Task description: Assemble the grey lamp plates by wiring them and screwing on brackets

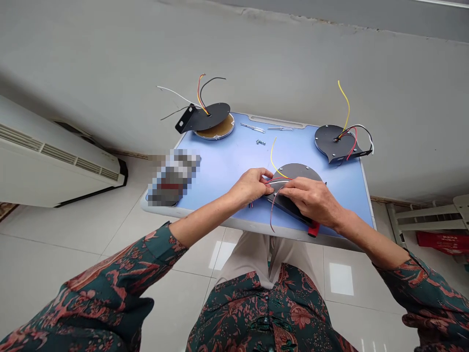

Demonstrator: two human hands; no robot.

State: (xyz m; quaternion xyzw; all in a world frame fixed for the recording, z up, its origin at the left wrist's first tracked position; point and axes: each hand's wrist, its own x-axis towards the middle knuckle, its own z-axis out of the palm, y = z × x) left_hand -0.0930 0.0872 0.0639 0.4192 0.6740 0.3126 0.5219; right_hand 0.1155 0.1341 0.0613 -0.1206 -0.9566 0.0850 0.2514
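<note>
A dark round metal plate (302, 171) with screws in its face lies near the front of the blue table. My left hand (252, 188) is closed at the plate's left side, its thumb and fingers pinching the wire ends. Over the plate, my right hand (311, 195) is closed in a pinch on the same wires. Red and white wires (280, 182) stretch between the two hands. A thin brownish-red wire (271, 215) hangs below them, and a yellow wire (271, 156) curves up behind. My fingers hide the wire tips.
Similar plates with wires stand at the back left (216, 115) and right (331, 139) of the table (223, 161). Two clear-handled screwdrivers (253, 128) and small screws (260, 142) lie behind my hands. A pixelated object (174, 178) lies left; a red piece (313, 229) sits by the front edge.
</note>
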